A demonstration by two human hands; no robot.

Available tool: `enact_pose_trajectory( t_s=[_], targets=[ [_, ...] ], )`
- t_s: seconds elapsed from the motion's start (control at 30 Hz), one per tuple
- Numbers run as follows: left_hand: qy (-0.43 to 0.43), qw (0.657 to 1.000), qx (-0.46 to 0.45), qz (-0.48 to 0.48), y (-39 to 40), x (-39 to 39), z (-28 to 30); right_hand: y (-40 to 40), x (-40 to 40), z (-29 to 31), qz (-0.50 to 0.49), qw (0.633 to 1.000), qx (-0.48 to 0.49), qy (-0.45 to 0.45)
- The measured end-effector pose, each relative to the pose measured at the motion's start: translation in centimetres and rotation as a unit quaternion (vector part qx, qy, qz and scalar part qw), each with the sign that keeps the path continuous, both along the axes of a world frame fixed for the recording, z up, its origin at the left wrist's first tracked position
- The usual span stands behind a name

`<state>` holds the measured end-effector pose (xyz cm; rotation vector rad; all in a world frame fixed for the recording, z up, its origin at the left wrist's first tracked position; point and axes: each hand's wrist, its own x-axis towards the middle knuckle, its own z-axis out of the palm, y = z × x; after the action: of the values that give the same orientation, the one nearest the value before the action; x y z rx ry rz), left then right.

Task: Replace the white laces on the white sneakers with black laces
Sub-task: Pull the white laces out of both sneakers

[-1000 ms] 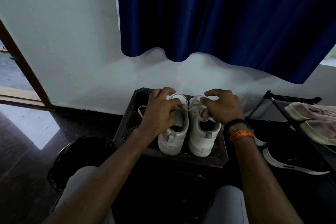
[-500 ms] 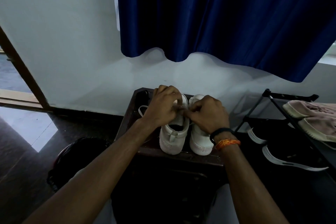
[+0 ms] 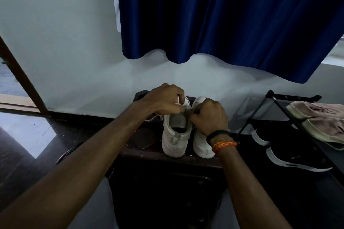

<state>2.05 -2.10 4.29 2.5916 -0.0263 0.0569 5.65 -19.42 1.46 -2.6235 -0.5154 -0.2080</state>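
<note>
Stool (image 3: 141,152): both hands nearer left sneaker (image 3: 176,132).

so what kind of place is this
Probably a home entryway or room corner: a metal shoe rack holding sneakers on the right, a blue curtain on a white wall, and a doorway at left.

My dark wooden stool (image 3: 149,151) carries pair of white sneakers: left one (image 3: 176,135), right one (image 3: 202,144), side by side, heels toward me. Loose white lace (image 3: 151,118) trails onto top.
</note>
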Motion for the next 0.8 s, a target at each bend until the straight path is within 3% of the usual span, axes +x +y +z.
enact_pose_trajectory(
  t_s=[0.1,0.17,0.23,0.3,0.33,0.37,0.43,0.5,0.57,0.7,0.8],
  targets=[
    [-0.004,0.998,0.069,-0.009,0.2,0.5,0.2,0.3,-0.3,-0.2,-0.010,1.000,-0.004,-0.024],
    [-0.008,1.000,0.024,-0.009,0.9,0.7,0.1,0.3,-0.5,-0.2,-0.015,1.000,-0.011,-0.025],
    [-0.013,0.986,-0.161,0.037,1.8,0.7,-0.1,0.2,-0.4,0.0,-0.013,0.999,-0.024,-0.018],
    [0.005,0.906,-0.408,0.114,2.6,0.4,-0.4,-0.1,-0.4,0.2,0.003,0.999,-0.029,-0.013],
    [0.015,0.866,-0.481,0.138,3.0,0.2,-0.8,-0.2,-0.5,0.3,0.007,0.999,-0.028,-0.014],
    [0.020,0.854,-0.497,0.151,3.3,0.1,-1.0,-0.3,-0.5,0.4,0.010,1.000,-0.025,-0.016],
    [0.023,0.893,-0.426,0.141,3.2,0.0,-1.0,-0.2,-0.5,0.2,0.007,1.000,-0.016,-0.018],
    [0.011,0.953,-0.282,0.112,2.6,0.2,-0.8,-0.1,-0.4,-0.1,-0.006,1.000,-0.003,-0.023],
    [-0.022,0.990,-0.129,0.051,1.9,0.6,-0.7,0.1,-0.5,-0.4,-0.012,0.999,0.004,-0.034],
    [-0.078,0.992,0.061,-0.080,0.4,1.0,-0.9,0.2,-1.2,-0.5,-0.005,0.997,0.051,-0.050],
    [-0.077,0.977,0.185,-0.073,-1.1,0.5,-1.1,0.1,-0.9,-0.7,-0.010,0.998,0.056,-0.032]
  ],
)
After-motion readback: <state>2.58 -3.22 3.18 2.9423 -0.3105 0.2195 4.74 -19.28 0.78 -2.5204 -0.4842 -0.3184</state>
